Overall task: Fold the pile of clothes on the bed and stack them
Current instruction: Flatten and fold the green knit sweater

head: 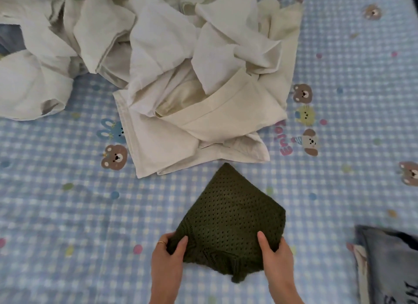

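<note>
Both hands pinch the folded green knit (228,222) near the bed's (56,213) near edge — left hand (166,256) and right hand (274,256) on its near corners, thumbs on top — and a lopsided lift could spill the folds open.

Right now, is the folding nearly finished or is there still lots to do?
Still lots. Done: some folded clothes, blue-grey on top, seem stacked at the right edge of the bed. In hand: the left hand and right hand grip a folded green knit. Left: a big crumpled heap of white clothes waits unfolded behind it.
</note>
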A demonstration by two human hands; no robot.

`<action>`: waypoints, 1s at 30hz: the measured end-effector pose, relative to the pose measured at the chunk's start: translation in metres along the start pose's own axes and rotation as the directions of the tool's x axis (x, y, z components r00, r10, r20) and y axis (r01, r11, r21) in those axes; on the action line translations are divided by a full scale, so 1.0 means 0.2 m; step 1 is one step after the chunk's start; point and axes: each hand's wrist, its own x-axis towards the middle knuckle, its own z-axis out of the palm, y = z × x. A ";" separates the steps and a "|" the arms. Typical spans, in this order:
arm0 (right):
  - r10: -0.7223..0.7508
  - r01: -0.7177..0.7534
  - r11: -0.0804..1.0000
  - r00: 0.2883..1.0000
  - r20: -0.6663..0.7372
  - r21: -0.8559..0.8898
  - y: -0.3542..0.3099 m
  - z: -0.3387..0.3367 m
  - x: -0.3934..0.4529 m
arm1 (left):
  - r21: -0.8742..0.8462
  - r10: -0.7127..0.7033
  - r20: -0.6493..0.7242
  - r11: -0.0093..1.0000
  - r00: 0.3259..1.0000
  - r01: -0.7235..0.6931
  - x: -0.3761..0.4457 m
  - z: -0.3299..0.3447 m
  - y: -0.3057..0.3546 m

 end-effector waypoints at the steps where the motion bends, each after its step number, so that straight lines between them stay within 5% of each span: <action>1: 0.092 -0.092 0.996 0.996 -0.013 -0.009 0.08 -0.02 -0.05 | -0.044 0.012 0.015 0.999 1.000 -0.011 0.00 0.00 0.02; 3: 0.234 -0.235 0.971 0.972 -0.032 -0.033 0.23 -0.06 -0.14 | -0.146 0.010 0.038 0.989 0.999 -0.005 -0.01 0.03 0.04; 6: 0.197 -0.205 0.978 0.968 -0.158 -0.035 0.30 -0.13 -0.18 | -0.159 0.001 0.122 0.987 0.993 0.019 -0.08 0.10 0.02; 8: -0.035 -0.005 0.979 0.980 -0.195 -0.202 0.28 -0.18 -0.13 | -0.141 -0.021 0.140 0.989 0.990 0.041 -0.18 0.14 -0.04; 10: -0.315 0.274 0.894 0.947 -0.061 -0.353 0.24 -0.19 -0.06 | -0.157 -0.056 0.153 0.984 0.987 0.080 -0.26 0.18 -0.10; 15: -0.534 0.524 0.687 0.834 0.140 -0.503 0.15 -0.09 0.03 | -0.224 -0.049 0.198 0.970 0.979 0.094 -0.33 0.27 -0.15; 24: -0.547 0.527 0.829 0.834 -0.073 -0.190 0.17 -0.35 -0.09 | -0.190 0.202 0.144 0.966 0.969 -0.173 -0.46 0.25 -0.05; 30: -0.417 0.382 0.904 0.887 -0.196 -0.194 0.35 -0.96 -0.13 | -0.160 0.274 0.339 0.959 0.900 -0.232 -0.82 0.59 0.01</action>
